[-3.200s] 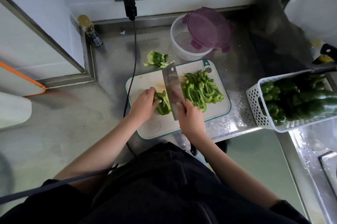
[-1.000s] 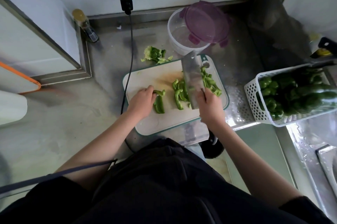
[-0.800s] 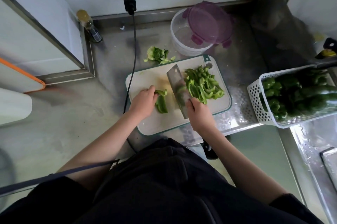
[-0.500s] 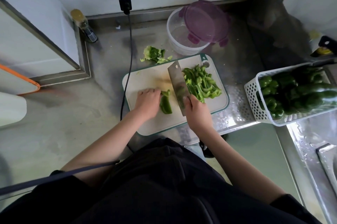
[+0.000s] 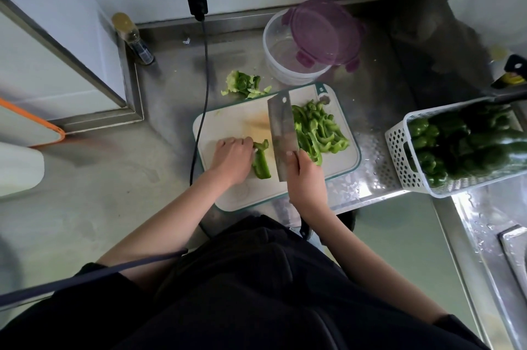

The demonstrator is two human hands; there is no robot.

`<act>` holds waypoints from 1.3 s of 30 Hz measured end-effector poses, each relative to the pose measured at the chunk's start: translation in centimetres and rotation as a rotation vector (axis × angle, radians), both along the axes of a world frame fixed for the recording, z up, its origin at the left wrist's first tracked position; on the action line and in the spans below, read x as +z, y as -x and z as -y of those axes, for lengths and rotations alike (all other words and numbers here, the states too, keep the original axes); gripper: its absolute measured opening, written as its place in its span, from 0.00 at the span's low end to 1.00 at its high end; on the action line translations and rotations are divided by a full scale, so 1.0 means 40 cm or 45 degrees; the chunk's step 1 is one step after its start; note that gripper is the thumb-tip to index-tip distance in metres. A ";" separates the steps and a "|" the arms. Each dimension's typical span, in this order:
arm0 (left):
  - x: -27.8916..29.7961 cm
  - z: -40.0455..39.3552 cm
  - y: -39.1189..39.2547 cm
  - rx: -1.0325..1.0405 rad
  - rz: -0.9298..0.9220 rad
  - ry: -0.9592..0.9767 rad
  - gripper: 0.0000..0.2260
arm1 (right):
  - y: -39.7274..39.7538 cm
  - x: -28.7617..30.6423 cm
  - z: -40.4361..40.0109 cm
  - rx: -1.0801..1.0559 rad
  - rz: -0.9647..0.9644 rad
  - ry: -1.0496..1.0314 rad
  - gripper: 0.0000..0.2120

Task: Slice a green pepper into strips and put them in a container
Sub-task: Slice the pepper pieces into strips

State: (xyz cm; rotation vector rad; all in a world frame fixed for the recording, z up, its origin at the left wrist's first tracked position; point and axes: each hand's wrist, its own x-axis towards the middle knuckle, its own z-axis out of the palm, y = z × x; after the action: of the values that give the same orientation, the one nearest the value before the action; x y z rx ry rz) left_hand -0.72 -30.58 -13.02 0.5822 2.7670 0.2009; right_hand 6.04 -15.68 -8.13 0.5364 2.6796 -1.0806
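The right hand [image 5: 305, 175] grips the handle of the big knife [image 5: 282, 135], and the flat blade stands up on the cutting board [image 5: 228, 118]. Just to the left of the blade lies the last piece of pepper [image 5: 261, 160]. The left hand [image 5: 232, 157] rests on the board beside that piece, its fingers curled down and touching the edge to keep it from sliding. The fingertips are tucked back, likely so the blade cannot nick them.

On the other side of the knife sits the pile of strips [image 5: 316, 133], pushed away from the right hand so the cutting spot stays free. Past the far end of the board waits the bowl [image 5: 275, 56], with its purple lid [image 5: 322, 33] leaning on the rim (half of the mouth is covered). The lid probably has to move before strips go in. The board's right edge is close to the pile, so there is little room to push further.
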 end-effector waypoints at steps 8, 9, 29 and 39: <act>0.037 0.019 0.041 0.083 0.546 -0.020 0.20 | -0.002 0.001 -0.006 0.096 -0.035 -0.001 0.14; 0.039 0.020 0.046 0.092 0.582 -0.008 0.21 | 0.002 -0.003 -0.008 0.133 -0.029 -0.023 0.14; 0.039 -0.015 -0.010 0.383 0.569 -0.319 0.23 | 0.012 -0.003 0.029 0.150 0.051 -0.188 0.14; 0.036 -0.017 -0.026 0.419 0.557 -0.399 0.21 | -0.021 -0.001 0.020 0.250 0.145 -0.252 0.13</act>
State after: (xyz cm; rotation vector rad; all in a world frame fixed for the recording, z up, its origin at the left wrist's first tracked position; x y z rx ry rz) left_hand 0.33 -29.92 -11.57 0.1201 2.3935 0.7490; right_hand 6.89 -16.47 -8.17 0.3458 2.6853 -0.7165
